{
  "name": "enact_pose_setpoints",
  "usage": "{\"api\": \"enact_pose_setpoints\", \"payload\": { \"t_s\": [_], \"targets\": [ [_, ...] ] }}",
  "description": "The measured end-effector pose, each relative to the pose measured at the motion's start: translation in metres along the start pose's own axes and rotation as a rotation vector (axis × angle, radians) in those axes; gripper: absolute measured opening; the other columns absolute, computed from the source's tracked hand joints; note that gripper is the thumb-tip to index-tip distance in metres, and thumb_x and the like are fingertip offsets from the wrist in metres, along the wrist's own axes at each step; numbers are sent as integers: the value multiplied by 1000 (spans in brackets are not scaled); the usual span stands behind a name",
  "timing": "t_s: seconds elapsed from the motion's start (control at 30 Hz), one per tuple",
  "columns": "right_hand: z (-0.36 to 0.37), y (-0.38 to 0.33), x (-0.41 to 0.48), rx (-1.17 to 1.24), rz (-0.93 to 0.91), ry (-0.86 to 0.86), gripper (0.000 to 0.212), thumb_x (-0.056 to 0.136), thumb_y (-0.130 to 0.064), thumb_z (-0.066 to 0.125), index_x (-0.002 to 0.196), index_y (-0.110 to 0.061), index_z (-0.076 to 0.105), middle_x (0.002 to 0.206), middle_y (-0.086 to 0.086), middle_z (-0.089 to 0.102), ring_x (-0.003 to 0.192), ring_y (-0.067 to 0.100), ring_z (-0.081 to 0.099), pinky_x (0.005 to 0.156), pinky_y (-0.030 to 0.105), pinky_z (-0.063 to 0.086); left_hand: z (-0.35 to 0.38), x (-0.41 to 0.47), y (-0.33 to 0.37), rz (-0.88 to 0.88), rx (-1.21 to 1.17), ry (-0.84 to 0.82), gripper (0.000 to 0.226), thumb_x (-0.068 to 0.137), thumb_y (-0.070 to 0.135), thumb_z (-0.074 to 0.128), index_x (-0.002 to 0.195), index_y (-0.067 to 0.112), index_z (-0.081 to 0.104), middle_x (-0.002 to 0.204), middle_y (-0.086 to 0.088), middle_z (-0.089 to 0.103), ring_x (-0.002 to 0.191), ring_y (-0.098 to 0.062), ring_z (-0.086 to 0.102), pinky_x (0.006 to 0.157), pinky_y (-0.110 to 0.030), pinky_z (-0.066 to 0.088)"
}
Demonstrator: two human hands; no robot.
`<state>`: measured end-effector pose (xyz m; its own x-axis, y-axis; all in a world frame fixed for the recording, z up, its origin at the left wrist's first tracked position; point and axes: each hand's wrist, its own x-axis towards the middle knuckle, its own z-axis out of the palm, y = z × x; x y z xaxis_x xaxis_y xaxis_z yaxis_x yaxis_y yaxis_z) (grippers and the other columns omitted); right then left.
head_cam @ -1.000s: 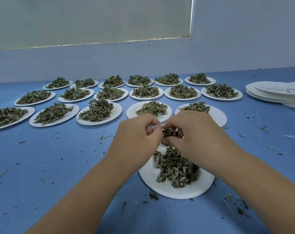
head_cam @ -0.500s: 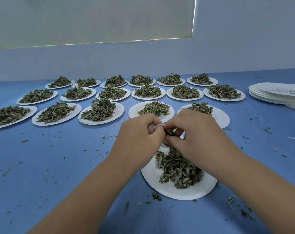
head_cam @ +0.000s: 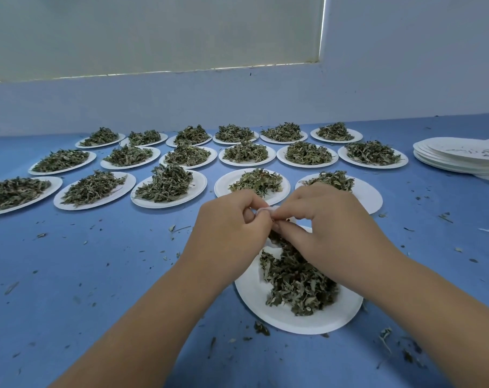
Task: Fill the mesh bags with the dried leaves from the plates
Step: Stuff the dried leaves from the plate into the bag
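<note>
A white paper plate (head_cam: 268,306) lies close in front of me with a loose heap of dried green leaves (head_cam: 296,284) on it. Above its far edge, my left hand (head_cam: 229,228) and my right hand (head_cam: 330,222) meet fingertip to fingertip. Both pinch the rim of a small white mesh bag (head_cam: 267,210), of which only a scrap of white shows between the fingers. Dark leaves hang just below the fingertips. The rest of the bag is hidden behind my hands.
Several white plates heaped with dried leaves (head_cam: 167,183) stand in three rows across the blue table (head_cam: 98,275). A stack of bare white plates (head_cam: 458,158) sits at the far right. Leaf crumbs lie scattered over the cloth. A pale wall rises behind.
My fingertips have closed together over the bag's mouth, and the clump of leaves seen between them earlier no longer shows. The view has shifted slightly.
</note>
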<state>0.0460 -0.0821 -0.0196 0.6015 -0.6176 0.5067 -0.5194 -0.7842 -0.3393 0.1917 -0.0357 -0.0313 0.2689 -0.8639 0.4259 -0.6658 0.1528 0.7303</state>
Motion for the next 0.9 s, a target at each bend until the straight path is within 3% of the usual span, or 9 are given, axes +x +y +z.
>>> {"api": "enact_pose_setpoints", "payload": {
  "t_s": [0.1,0.17,0.27,0.33,0.4,0.5,0.67,0.9],
  "targets": [
    [-6,1,1,97,56,42,11,84,-30,63,88,-34,73,77,-23,55,79,-6,46,71,4,31,-2,0,0,-29,-14,5,15,84,17,61,71,23,66,46,7,43,44,-5,37,43,-14,31],
    [-14,3,2,162,118,90,6,81,-41,60,79,-39,66,77,-23,56,77,-11,48,65,6,33,-4,2,-1,-66,-31,16,15,85,20,61,71,22,66,47,7,45,45,-7,40,45,-18,33],
    [-23,8,1,167,208,-31,39,62,-70,59,90,-42,54,91,-26,51,84,-13,48,61,11,36,-7,4,-1,-124,-43,40,15,84,22,61,70,22,66,49,8,48,47,-8,44,49,-24,37],
    [-22,6,0,153,250,-181,62,49,-76,64,99,-45,45,101,-27,45,86,-10,51,64,13,39,-9,6,-1,-139,-39,60,15,84,22,61,70,21,66,52,4,51,49,-12,47,48,-22,37],
    [-13,2,-1,146,268,-255,69,48,-68,72,104,-41,42,106,-24,43,83,-3,56,67,16,44,-10,7,-2,-147,-40,70,15,85,23,62,71,20,67,55,-3,55,53,-17,52,48,-21,38],
    [-2,2,-1,142,264,-185,55,60,-49,81,99,-37,45,102,-19,48,74,-1,60,66,18,47,-10,6,-3,-153,-51,68,14,84,23,62,71,20,67,64,-11,62,52,-12,51,46,-18,37],
    [0,8,-1,308,312,-47,30,71,-25,80,83,-35,55,84,-14,60,68,0,62,64,21,51,-8,5,-3,-140,-57,59,16,85,25,62,70,21,66,49,7,48,47,-7,45,45,-18,37],
    [-2,5,-1,302,213,63,22,74,-15,77,68,-30,62,64,-12,64,61,0,58,58,8,45,-5,3,-2,-90,-14,67,16,85,20,60,70,21,65,50,2,49,46,-7,41,44,-16,35]
  ]
}}
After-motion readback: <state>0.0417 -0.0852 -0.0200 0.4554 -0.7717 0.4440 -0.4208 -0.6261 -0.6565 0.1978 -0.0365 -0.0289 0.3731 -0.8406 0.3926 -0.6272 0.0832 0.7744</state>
